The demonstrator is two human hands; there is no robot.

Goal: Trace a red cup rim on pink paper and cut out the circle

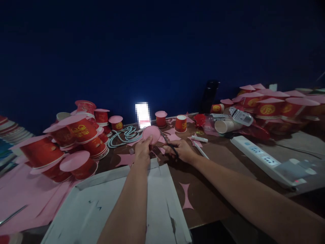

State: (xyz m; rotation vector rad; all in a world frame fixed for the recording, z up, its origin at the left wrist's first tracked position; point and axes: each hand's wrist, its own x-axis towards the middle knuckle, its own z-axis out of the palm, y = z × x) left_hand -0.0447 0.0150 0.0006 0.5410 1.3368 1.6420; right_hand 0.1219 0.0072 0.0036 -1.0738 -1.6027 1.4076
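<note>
My left hand (142, 150) pinches a round pink paper disc (149, 134), its thumb lying on top. Whether a cup sits under the disc is hidden by the hand. In my right hand (185, 151) is a pair of scissors (174, 149), the fingers through the dark handles and the blades pointing up and left to the disc's right edge. Pink paper offcuts (173, 135) lie on the table behind the hands. A red paper cup topped with a pink disc (160, 119) stands just beyond, and a plain red paper cup (181, 124) is to its right.
Stacked red cups with pink discs (78, 130) crowd the left; more cups (266, 108) pile up at right. A white board (101, 203) lies under my left forearm. Also around are a power strip (264, 161), a pale cable (124, 137), bagged cups (228, 125) and a lit, blurred screen (142, 113).
</note>
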